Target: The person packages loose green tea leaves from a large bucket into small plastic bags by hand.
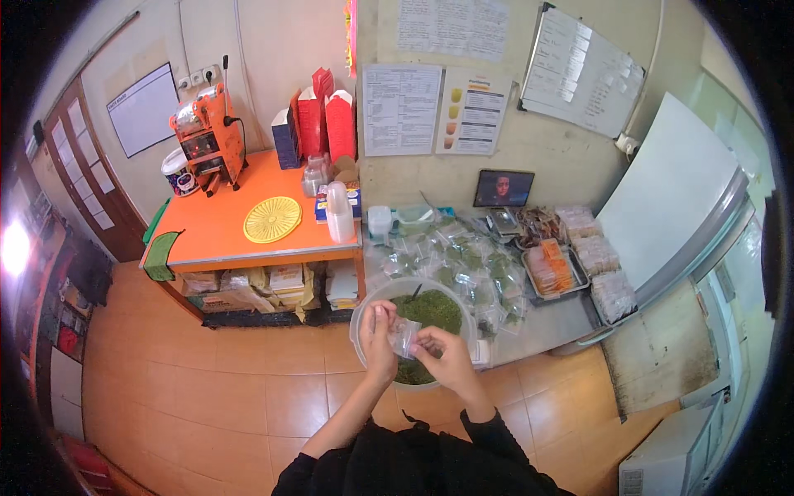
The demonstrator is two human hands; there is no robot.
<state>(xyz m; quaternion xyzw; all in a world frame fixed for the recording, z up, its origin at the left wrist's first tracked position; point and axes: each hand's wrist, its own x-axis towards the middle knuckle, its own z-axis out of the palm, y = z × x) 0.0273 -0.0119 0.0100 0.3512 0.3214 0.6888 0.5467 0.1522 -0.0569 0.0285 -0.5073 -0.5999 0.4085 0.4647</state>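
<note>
Between my two hands is a small clear plastic bag [404,336], held over a large translucent tub [361,322]. My left hand [379,341] grips the bag's left side, and the fingers of my right hand [441,358] pinch its right edge. Whether anything is inside the bag I cannot tell. Green dried flakes [437,310] fill much of the tub, and a dark handle [417,291] sticks up out of them. Just beyond the tub lie many small clear bags with green contents [459,257], spread in a loose pile on the metal table [552,332].
Right of the pile, a metal tray [583,279] holds packets with orange contents [549,266]. Stacks of clear packets [595,254] stand beside it. A tablet [504,188] leans on the wall. On the orange counter [205,229] are a cup-sealing machine [211,136], a yellow lid [273,219] and plastic cups [339,214].
</note>
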